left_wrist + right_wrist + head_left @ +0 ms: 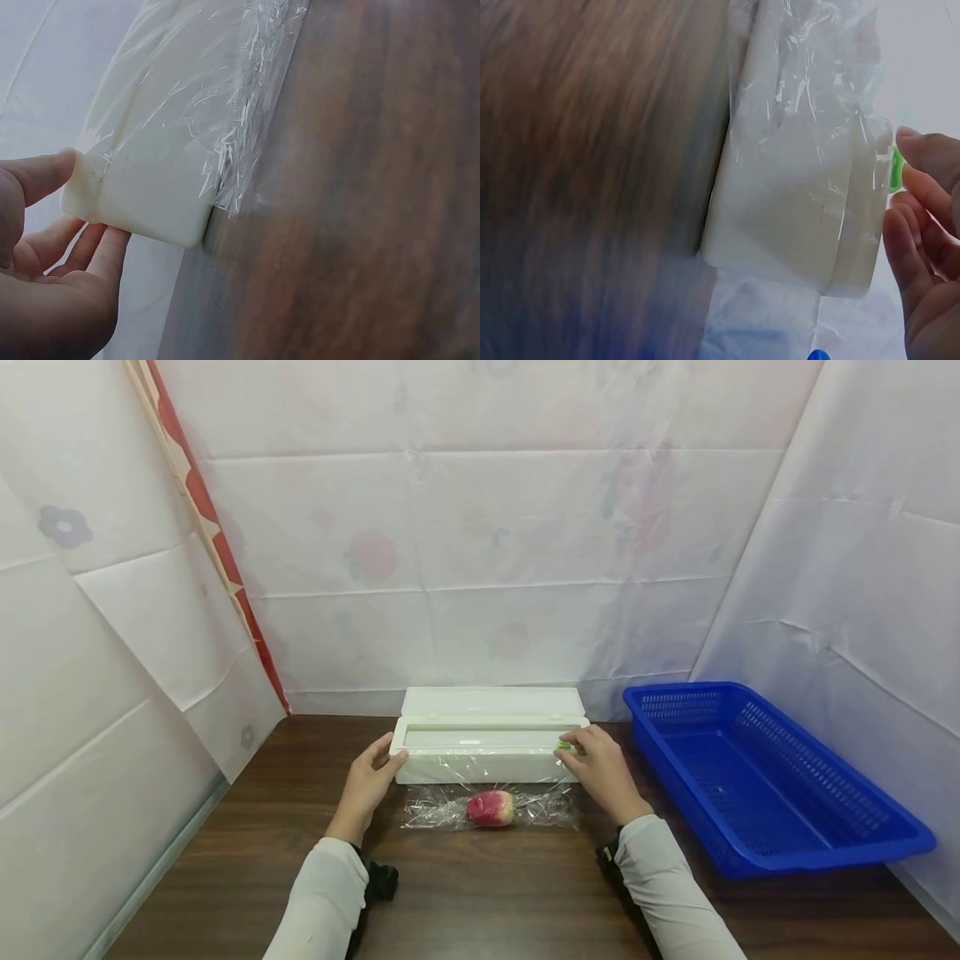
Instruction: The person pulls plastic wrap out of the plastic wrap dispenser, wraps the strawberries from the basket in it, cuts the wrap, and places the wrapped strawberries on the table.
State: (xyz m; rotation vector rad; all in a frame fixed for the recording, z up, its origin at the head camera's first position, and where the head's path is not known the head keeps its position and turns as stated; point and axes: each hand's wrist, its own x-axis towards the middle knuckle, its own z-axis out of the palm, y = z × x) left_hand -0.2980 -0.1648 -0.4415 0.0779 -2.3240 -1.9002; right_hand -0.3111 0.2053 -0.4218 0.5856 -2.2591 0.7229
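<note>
A white cling film dispenser [480, 768] stands on the table with its lid [491, 702] raised at the back. My left hand [367, 781] holds its left end, thumb on the front edge and fingers against the end in the left wrist view. At the right end, my right hand [600, 768] pinches a small green slide cutter [896, 169] on the top edge. Clear cling film [438, 808] hangs over the dispenser's front and lies crumpled on the table. On or under that film, I cannot tell which, lies a red fruit [491, 808] with a pale yellowish right end.
A blue plastic basket [810, 864] stands to the right of the dispenser. The brown wooden table [487, 902] is bordered by pale printed sheeting [480, 527] at the back and both sides. A red and white strip [198, 493] runs down the left corner.
</note>
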